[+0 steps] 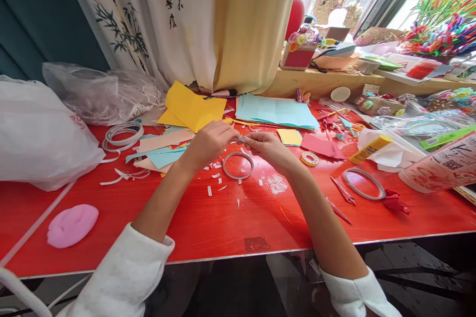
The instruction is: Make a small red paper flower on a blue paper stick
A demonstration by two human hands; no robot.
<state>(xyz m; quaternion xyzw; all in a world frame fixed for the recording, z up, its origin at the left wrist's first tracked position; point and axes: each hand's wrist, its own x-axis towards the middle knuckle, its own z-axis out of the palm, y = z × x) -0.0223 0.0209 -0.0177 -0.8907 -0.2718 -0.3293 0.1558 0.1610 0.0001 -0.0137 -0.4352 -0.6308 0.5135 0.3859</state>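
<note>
Above the red table, my left hand [212, 142] and my right hand [268, 149] meet, fingertips nearly touching. Both pinch a small light-blue piece of paper [242, 139], partly hidden by the fingers. Just below them a roll of tape [238, 177] lies flat among white paper scraps [209, 190]. Behind the hands are a folded yellow sheet [197, 109] and a stack of light-blue sheets [277, 111]. Right of my right hand lie small yellow squares [289, 137], red paper [323, 146] and a small yellow tape roll [310, 159].
Pink clay [73, 226] lies at the left, near a white plastic bag [40, 133] and stacked tape rolls [122, 135]. On the right are a glue stick [371, 149], another tape ring [363, 184], folded red paper pieces [342, 190] and a pink-printed cup [439, 166].
</note>
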